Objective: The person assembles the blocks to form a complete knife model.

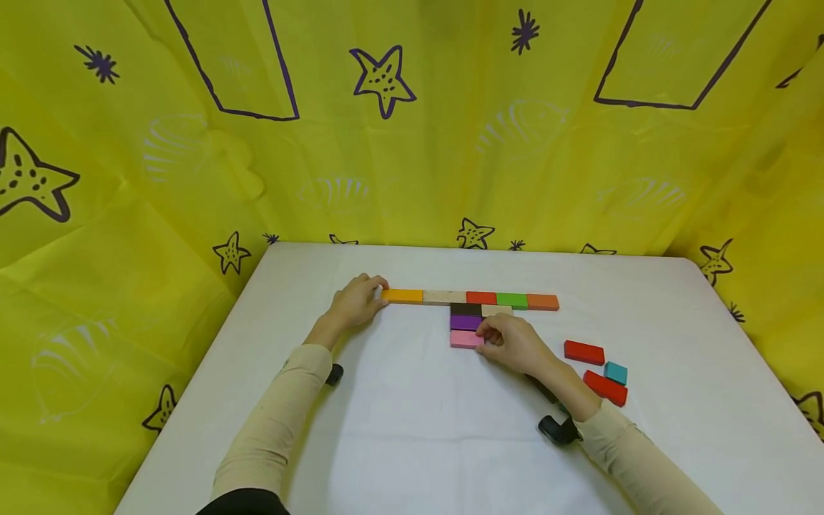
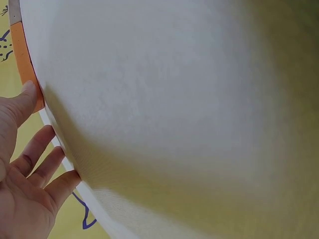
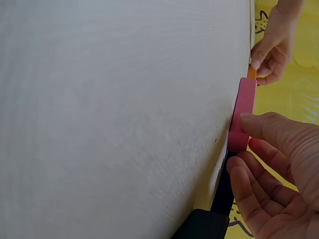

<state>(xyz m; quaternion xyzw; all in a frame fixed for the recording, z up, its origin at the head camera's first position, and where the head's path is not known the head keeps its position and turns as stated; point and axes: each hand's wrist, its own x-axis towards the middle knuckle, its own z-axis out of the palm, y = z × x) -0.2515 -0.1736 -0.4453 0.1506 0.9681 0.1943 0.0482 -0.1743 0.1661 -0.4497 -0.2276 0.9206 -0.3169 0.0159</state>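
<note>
In the head view, my left hand pinches the left end of a yellow-orange block, which starts a straight row. Its thumb lies on the orange block in the left wrist view. My right hand holds the right end of a pink block between thumb and index finger. The pink block shows its long side in the right wrist view. Above it are a purple block and a dark block, stacked toward the row. Beside the dark one lies a pale wooden block.
The row continues with a pale block, a red one, a green one and an orange one. Loose at right lie two red blocks and a teal block. Dark and green pieces are partly hidden under my right forearm.
</note>
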